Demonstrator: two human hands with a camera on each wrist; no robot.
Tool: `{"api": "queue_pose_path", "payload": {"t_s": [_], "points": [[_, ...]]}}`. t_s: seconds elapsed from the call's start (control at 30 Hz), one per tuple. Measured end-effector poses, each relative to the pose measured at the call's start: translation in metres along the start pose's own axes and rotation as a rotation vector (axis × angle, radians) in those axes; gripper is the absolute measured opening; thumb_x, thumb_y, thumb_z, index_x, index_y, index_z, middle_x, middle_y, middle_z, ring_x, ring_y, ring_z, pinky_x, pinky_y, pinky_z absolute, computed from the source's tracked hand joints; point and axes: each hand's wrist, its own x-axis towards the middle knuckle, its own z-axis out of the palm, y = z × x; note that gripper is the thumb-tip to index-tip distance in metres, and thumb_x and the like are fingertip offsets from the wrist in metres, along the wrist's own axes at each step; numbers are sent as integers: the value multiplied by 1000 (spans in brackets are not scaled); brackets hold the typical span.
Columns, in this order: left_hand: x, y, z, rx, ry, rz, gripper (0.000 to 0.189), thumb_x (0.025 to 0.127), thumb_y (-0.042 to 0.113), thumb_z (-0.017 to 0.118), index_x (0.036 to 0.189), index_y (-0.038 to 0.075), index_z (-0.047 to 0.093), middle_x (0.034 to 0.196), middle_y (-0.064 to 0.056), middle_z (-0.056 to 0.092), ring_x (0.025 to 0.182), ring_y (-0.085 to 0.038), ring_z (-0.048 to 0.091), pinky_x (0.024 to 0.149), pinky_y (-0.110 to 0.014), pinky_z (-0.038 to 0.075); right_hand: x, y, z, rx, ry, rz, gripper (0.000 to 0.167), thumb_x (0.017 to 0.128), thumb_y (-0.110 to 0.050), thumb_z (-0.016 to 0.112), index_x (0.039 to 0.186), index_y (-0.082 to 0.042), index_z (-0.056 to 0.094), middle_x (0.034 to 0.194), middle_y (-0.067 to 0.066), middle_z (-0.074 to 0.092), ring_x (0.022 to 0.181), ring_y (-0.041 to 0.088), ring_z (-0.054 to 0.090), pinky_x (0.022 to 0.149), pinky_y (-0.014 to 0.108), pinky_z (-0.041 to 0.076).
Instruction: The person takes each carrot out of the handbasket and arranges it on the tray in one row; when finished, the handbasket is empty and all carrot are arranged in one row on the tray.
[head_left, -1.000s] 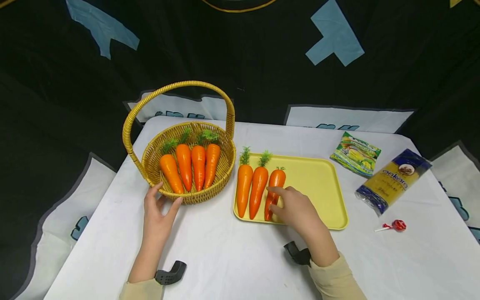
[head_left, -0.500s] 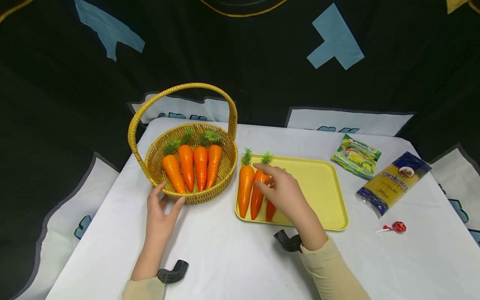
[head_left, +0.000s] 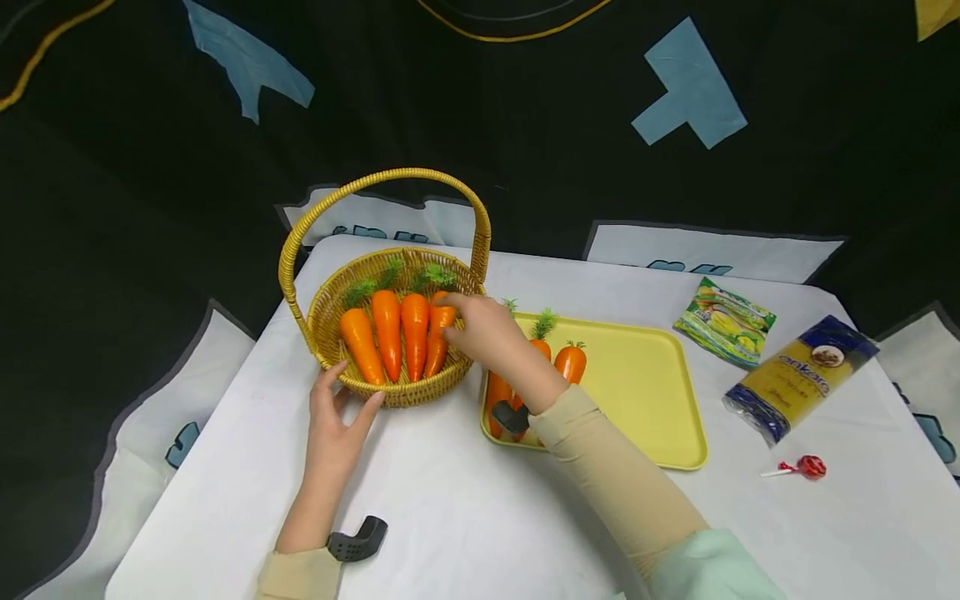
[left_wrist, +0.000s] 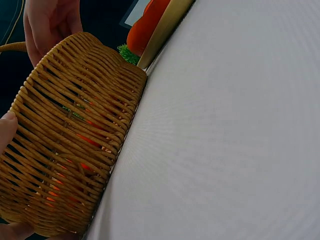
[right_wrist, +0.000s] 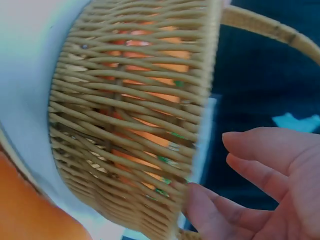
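Several glossy orange carrots (head_left: 387,333) with green tops lie side by side in a round wicker basket (head_left: 408,397) with a tall arched handle. My left hand (head_left: 333,437) rests against the basket's near left side, fingers and thumb spread along its rim and wall. Above the basket's right rim, my right hand (head_left: 487,329) reaches over the rightmost carrot and partly covers it. In the right wrist view its fingers (right_wrist: 265,172) are apart and nothing shows between them. On the yellow tray (head_left: 637,400), the carrots (head_left: 572,364) are partly hidden by my right forearm.
To the tray's right lie a green seasoning packet (head_left: 724,322), a blue and yellow pasta bag (head_left: 802,377) and a red lollipop (head_left: 811,467). A white cloth covers the table (head_left: 450,517). A dark curtain hangs behind it.
My right hand has moved left, from over the tray's carrots to the basket's right side. The carrots have kept their places. My left hand still touches the basket.
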Motion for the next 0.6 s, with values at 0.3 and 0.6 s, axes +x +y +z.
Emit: {"api": "queue_pose_path", "payload": {"t_s": [0.3,0.6], "points": [[1,-2,1,13,-6,-6,67,91,16,68,145,10,29,151,-17,19,133,-37,34,112,-46,31,32,-1,26,-200,-69,28,37,93,-17,62,130,-13,60,107,9,67,87,22,62,66,31,51],[-4,30,-1,9,-11,-31,64,91,5,65,143,0,28,150,-25,17,130,-45,34,111,-52,30,42,-9,41,-287,-144,64,16,93,-21,61,107,-14,66,87,2,64,72,19,58,56,27,47]]}}
